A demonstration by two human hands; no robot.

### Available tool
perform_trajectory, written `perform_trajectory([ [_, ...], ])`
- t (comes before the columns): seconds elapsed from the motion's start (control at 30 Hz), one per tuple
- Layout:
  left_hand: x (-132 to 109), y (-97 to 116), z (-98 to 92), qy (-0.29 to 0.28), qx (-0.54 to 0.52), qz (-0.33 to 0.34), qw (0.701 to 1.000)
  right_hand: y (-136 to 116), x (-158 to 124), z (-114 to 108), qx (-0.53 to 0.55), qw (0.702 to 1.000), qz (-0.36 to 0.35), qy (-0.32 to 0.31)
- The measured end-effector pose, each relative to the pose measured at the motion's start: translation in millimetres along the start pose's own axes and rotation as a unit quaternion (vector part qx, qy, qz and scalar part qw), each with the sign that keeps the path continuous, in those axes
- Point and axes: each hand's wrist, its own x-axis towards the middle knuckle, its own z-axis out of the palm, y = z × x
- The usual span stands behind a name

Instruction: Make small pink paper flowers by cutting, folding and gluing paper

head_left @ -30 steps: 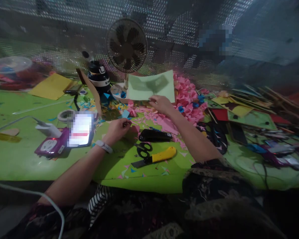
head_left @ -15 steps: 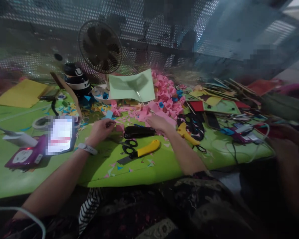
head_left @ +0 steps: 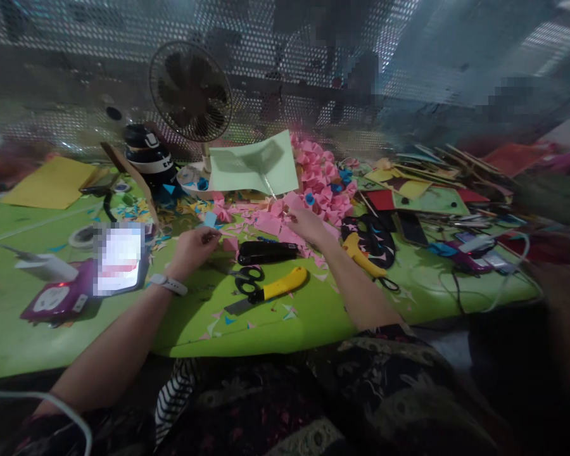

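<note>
My left hand, with a white watch on its wrist, rests low over the table. Its fingertips are pinched together; what is between them is too small to make out, and a small pink paper square lies just beside it. My right hand reaches to the front of a heap of folded pink paper pieces. Its fingers are bent together among the pink paper, and what they hold is hidden. Between my forearms lie a black stapler, black-handled scissors and a yellow-handled cutter.
A light green sheet stands before a fan. To the left are a lit phone, a purple packet and a tape roll. A yellow glue gun lies right. Another person's arm is at the right edge.
My right hand has shifted slightly up and its fingers look more bent at the pink paper. My left hand keeps its pinch. The view has turned a little to the left.
</note>
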Motion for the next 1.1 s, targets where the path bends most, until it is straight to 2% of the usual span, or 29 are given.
perform_trajectory([
  [0.07, -0.3, 1.5, -0.3, -0.004, 0.004, -0.004, 1.0, -2.6, 10.1, 6.5, 0.018, 1.0, -0.02, 0.001],
  [0.23, 0.5, 0.3, 1.0, -0.01, 0.01, -0.002, 1.0, -12.5, 33.3, 22.2, 0.145, 0.988, -0.049, -0.001],
  [0.37, 1.4, -3.8, 4.6, 0.003, 0.002, 0.014, 1.0, -19.1, 43.5, 26.8, 0.213, 0.975, -0.06, 0.036],
  [0.47, 1.5, -4.5, 5.5, 0.006, 0.001, 0.013, 1.0, -13.2, 48.7, 23.9, 0.281, 0.956, -0.027, 0.081],
  [0.6, 0.9, -1.9, 3.6, 0.003, 0.003, 0.01, 1.0, 8.7, 54.0, 14.8, 0.368, 0.915, 0.035, 0.162],
  [0.77, 0.4, -0.1, 2.2, 0.007, 0.009, 0.009, 1.0, 34.3, 55.1, 5.6, 0.339, 0.906, 0.087, 0.238],
  [0.97, 0.6, -0.6, 2.5, 0.011, 0.008, 0.005, 1.0, 43.6, 56.0, 0.9, 0.349, 0.89, 0.118, 0.27],
  [1.1, 0.7, -1.0, 3.1, 0.003, 0.011, 0.005, 1.0, 39.1, 54.7, -2.7, 0.425, 0.854, 0.149, 0.26],
])
